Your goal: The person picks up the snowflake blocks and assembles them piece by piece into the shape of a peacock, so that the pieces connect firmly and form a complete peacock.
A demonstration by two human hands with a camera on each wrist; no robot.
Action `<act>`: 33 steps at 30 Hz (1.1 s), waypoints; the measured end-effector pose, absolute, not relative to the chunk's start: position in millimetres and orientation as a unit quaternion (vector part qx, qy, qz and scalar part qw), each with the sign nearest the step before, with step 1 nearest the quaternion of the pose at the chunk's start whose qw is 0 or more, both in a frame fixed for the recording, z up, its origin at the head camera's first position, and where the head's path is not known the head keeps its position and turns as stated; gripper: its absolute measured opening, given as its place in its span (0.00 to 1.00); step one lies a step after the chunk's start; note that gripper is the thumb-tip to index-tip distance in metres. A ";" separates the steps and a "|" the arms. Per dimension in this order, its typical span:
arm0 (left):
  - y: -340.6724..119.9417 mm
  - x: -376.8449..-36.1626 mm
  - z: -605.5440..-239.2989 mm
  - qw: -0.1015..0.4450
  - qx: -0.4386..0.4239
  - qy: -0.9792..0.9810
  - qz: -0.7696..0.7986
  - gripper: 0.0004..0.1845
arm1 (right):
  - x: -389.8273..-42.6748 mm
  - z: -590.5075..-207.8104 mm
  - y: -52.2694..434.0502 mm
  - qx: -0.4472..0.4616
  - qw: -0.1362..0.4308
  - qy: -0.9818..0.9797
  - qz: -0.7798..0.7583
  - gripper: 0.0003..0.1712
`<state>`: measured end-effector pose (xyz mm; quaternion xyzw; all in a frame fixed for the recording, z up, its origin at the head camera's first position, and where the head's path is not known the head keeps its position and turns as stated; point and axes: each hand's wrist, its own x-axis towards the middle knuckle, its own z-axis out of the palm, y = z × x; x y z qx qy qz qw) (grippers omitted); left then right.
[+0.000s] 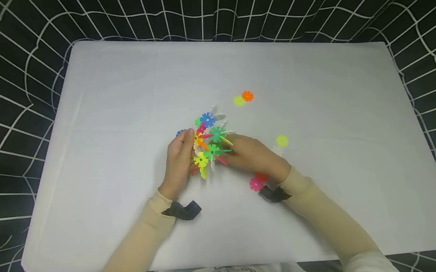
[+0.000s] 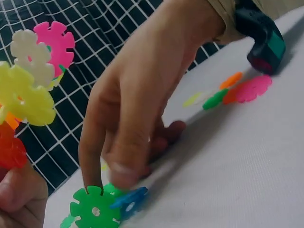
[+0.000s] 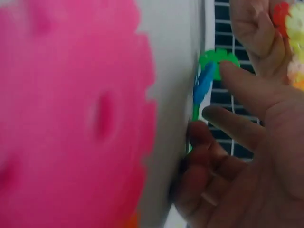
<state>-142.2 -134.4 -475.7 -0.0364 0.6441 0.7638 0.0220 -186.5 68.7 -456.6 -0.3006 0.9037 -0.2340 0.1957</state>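
My left hand (image 1: 180,159) grips a cluster of interlocking plastic snowflake discs (image 1: 212,151) in green, yellow, pink, orange and clear. In the left wrist view, its thumb lies beside a red disc (image 2: 12,152) below yellow, white and pink ones. My right hand (image 1: 252,152) is low over the table, partly behind the cluster in the head view. Its thumb and index finger point down at a green disc (image 2: 83,209) and a blue disc (image 2: 138,195), the index fingertip right at the green rim. Thumb and index stand apart in the right wrist view; the other fingers are loosely bent.
Loose discs lie on the white table (image 1: 350,183): yellow (image 1: 239,101) and orange (image 1: 247,96) farther back, another yellow one (image 1: 281,140) right of my right hand, and a pink one (image 1: 255,184) by its wrist. Black netting with white lines (image 1: 202,11) surrounds the table.
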 end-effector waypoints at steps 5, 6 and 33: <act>-133.4 -142.8 -474.6 0.047 -0.040 0.612 0.789 0.18 | -180.3 -457.3 60.2 -0.334 0.141 0.917 -0.166 0.24; -133.3 -143.0 -474.1 0.053 -0.043 0.610 0.789 0.19 | -179.8 -457.6 59.8 -0.333 0.140 0.917 -0.168 0.23; -135.0 -141.7 -480.3 0.176 0.049 0.650 0.738 0.18 | -215.1 -435.1 106.7 -0.120 0.213 0.808 -0.535 0.08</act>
